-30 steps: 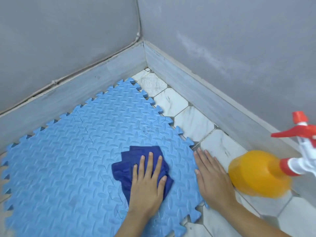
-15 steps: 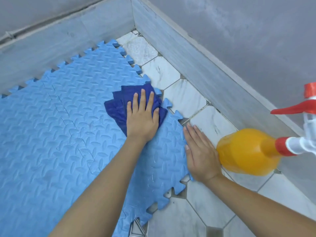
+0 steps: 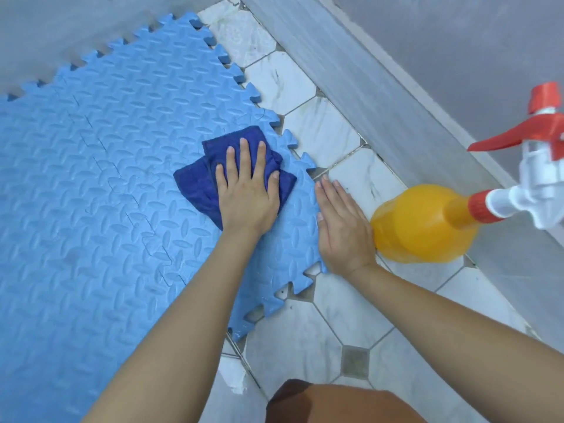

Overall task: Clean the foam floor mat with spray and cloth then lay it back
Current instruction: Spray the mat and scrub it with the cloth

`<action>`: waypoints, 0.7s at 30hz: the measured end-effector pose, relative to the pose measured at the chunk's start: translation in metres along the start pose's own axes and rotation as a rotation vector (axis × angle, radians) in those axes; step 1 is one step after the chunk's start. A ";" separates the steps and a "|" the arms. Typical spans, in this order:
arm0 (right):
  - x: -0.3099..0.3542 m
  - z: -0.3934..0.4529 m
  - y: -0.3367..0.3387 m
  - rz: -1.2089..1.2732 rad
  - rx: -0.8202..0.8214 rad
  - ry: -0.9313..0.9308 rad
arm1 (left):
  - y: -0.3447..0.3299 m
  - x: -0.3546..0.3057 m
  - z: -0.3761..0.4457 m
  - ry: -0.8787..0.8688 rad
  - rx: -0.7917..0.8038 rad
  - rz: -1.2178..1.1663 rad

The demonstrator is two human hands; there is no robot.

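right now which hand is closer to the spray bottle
Right. The right hand lies flat at the mat edge, right beside the orange spray bottle. The left hand presses the dark blue cloth on the mat, farther from the bottle.

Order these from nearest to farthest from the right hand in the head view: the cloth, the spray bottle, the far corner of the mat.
1. Spray bottle: touching the right hand, on its right.
2. Cloth: left, under the left hand.
3. Mat corner: far, top.
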State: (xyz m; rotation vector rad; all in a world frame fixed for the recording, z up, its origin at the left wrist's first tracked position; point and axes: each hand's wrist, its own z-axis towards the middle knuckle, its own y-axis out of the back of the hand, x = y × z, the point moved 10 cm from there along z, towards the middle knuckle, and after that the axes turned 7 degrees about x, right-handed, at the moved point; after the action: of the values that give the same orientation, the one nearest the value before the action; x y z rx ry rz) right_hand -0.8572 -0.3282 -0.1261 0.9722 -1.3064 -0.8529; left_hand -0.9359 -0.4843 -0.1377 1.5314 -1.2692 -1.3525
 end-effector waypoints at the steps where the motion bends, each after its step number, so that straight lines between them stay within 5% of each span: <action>1: 0.000 0.000 0.000 0.002 0.006 0.004 | -0.003 -0.002 -0.013 -0.002 -0.008 0.000; 7: 0.000 0.000 0.002 0.004 0.019 -0.003 | -0.013 0.030 -0.114 -0.041 0.041 0.025; 14: 0.013 0.013 0.006 -0.090 0.095 -0.077 | 0.011 0.155 -0.122 0.539 -0.057 -0.127; 21: 0.127 0.061 -0.055 -0.180 0.262 0.275 | -0.010 0.043 -0.151 0.155 -0.048 -0.041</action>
State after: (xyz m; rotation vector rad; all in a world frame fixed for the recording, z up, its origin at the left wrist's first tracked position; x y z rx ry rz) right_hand -0.9051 -0.4717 -0.1290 1.3795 -1.1208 -0.6634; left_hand -0.7880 -0.5369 -0.1303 1.6035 -1.1074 -1.2548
